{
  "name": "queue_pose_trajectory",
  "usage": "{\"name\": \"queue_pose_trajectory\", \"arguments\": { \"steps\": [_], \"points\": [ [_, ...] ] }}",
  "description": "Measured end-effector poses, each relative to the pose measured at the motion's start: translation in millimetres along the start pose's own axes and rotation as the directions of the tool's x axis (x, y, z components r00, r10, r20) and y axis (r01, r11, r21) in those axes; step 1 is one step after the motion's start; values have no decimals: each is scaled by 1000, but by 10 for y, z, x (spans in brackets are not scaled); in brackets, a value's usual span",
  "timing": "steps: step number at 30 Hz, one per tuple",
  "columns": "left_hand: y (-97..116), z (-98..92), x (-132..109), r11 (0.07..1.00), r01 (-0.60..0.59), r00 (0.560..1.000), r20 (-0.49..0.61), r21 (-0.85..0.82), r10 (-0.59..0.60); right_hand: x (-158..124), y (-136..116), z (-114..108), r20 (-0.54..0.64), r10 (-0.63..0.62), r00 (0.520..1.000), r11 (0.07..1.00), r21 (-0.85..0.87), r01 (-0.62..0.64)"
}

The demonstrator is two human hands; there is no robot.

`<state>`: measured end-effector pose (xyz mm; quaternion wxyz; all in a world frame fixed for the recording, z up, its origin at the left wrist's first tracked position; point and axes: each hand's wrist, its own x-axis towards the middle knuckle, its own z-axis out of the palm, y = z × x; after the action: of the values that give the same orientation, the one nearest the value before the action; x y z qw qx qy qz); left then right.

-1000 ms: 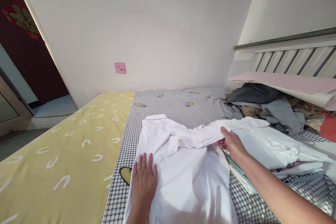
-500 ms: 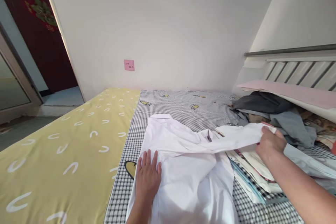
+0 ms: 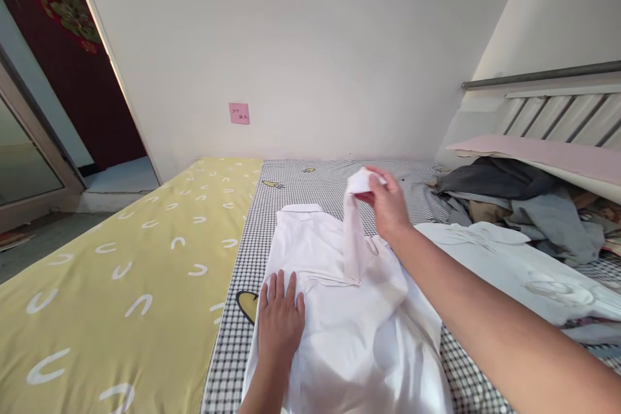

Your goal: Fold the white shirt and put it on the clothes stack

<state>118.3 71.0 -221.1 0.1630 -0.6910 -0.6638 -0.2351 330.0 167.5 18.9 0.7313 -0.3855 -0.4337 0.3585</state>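
A white shirt (image 3: 349, 336) lies spread on the checked bedsheet (image 3: 228, 336), its collar (image 3: 301, 208) toward the wall. Flat on the shirt's left side rests my left hand (image 3: 281, 314), fingers stretched out. My right hand (image 3: 385, 204) pinches the cuff end of a sleeve (image 3: 354, 233) and holds it raised above the shirt, so the sleeve hangs down to the shirt's middle. My right forearm covers part of the shirt's right side and the things beyond it.
Folded white clothes (image 3: 504, 265) lie right of the shirt. Behind them are a heap of grey clothes (image 3: 519, 187) and a pink board-like piece (image 3: 548, 152) by a radiator (image 3: 567, 116). Yellow patterned bedding (image 3: 145, 272) covers the left. A pink note (image 3: 239, 113) sticks to the wall.
My right hand has carried the sleeve end from the far right up and leftward over the shirt. My left hand stays pressed on the shirt.
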Motion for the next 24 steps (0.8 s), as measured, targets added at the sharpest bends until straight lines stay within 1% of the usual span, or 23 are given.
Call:
{"name": "queue_pose_trajectory", "arguments": {
  "steps": [1,2,3,4,5,7,8,10,12,13,14,15,17,19,20,21,22,24],
  "points": [
    [2,-6,3,1000,7,1000,6,-7,-7,-66,85,68,44,105,993,994,-42,-103],
    [4,-11,5,1000,12,1000,11,-16,-11,-135,177,110,54,209,976,974,-96,-204],
    [6,-16,8,1000,14,1000,15,-24,-14,-204,270,123,36,296,955,946,-148,-288],
    [7,-19,11,999,14,1000,19,-29,-13,-267,354,109,1,354,935,919,-184,-347],
    [8,-22,14,999,11,1000,21,-30,-10,-322,423,67,-37,382,923,902,-203,-381],
    [7,-24,20,1000,3,1000,26,-25,-2,-404,490,-100,-103,386,917,894,-205,-399],
    [5,-24,23,1000,1,1000,28,-20,0,-434,487,-225,-122,378,918,897,-198,-396],
    [-1,-24,29,1000,-1,1000,28,-12,1,-495,423,-556,-129,359,925,911,-167,-377],
    [-8,-28,36,1000,-11,1000,24,4,11,-606,336,-980,-158,355,921,918,-128,-376],
    [-11,-33,41,1000,-20,1000,21,16,20,-698,303,-1215,-200,364,909,914,-112,-391],
    [-13,-40,47,999,-29,999,20,28,29,-823,287,-1456,-265,377,887,905,-98,-414],
    [-14,-51,53,999,-37,999,22,40,36,-982,290,-1693,-326,391,861,896,-82,-437],
    [-10,-84,69,998,-42,999,27,53,40,-1404,352,-2114,-434,439,787,861,-47,-506],
    [1,-130,85,998,-49,998,37,46,47,-1929,468,-2405,-499,496,711,817,-9,-576],
    [9,-156,92,998,-50,998,42,37,48,-2206,533,-2488,-496,538,682,788,7,-616],
    [18,-184,99,999,-49,998,48,24,48,-2474,597,-2528,-469,589,658,754,27,-656],
    [27,-213,105,999,-49,997,57,10,48,-2720,655,-2531,-408,650,641,718,53,-694],
    [46,-266,114,999,-47,996,77,-8,47,-3098,746,-2458,-260,731,631,672,110,-733]
  ]
}}
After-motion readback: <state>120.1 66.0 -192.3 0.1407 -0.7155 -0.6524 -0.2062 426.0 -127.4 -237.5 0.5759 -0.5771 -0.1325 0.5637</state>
